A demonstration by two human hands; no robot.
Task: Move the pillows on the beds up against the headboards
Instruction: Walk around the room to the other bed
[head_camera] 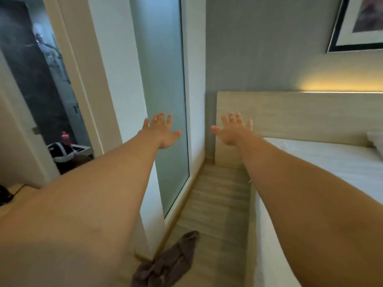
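Observation:
Both my arms are stretched out forward. My left hand [161, 130] is open with fingers spread, in front of a frosted glass panel. My right hand [233, 130] is open too, held in the air in front of the left end of the pale wooden headboard [300, 112]. Neither hand holds anything. The bed [331, 162] with a white sheet lies at the right. Only a corner of a white pillow [376, 139] shows at the right edge, close to the headboard.
A narrow strip of wood floor [215, 195] runs between the bed and the frosted glass panel [165, 90]. A dark cloth [165, 264] lies on the floor near me. An open bathroom doorway [41, 90] is at the left. A framed picture [356, 23] hangs above the headboard.

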